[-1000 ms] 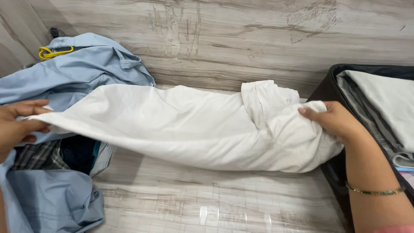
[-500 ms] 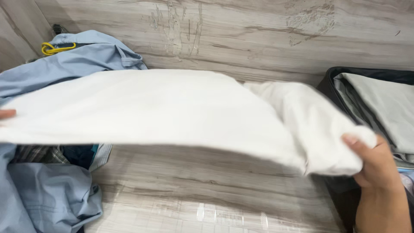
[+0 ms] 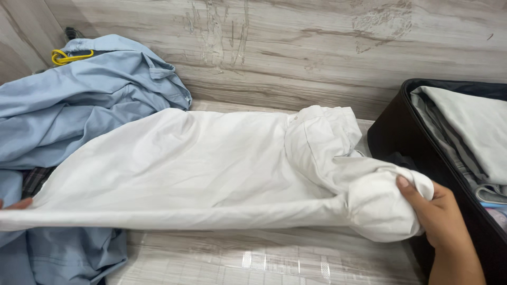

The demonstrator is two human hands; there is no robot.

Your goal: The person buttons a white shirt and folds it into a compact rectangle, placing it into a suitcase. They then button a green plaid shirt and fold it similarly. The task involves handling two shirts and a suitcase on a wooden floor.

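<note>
Fingers of the right hand [image 3: 441, 219] clamp the bunched end of a white shirt [image 3: 211, 169], thumb on top of the gathered cloth, low in the frame just beside the black wall of an open suitcase [image 3: 393, 138]. Only a fingertip of the left hand [image 3: 16, 204] shows at the far left edge, touching the shirt's other end — how its fingers are set cannot be told, since the cloth covers them. Between the two hands the shirt is stretched lengthwise, its near edge taut and lifted, its far side resting on the floor [image 3: 237, 264], collar and button placket turned toward the suitcase.

That floor is glossy grey tile with a wood-grain streak, catching a bright reflection near the lower middle; a wall [image 3: 296, 47] in the same streaked grey finish rises right behind it. Crumpled light blue shirts [image 3: 79, 100] lie heaped on the left — one carries a yellow hanger [image 3: 66, 56] at its top. Inside the suitcase, folded pale grey clothes [image 3: 465, 126] are stacked
</note>
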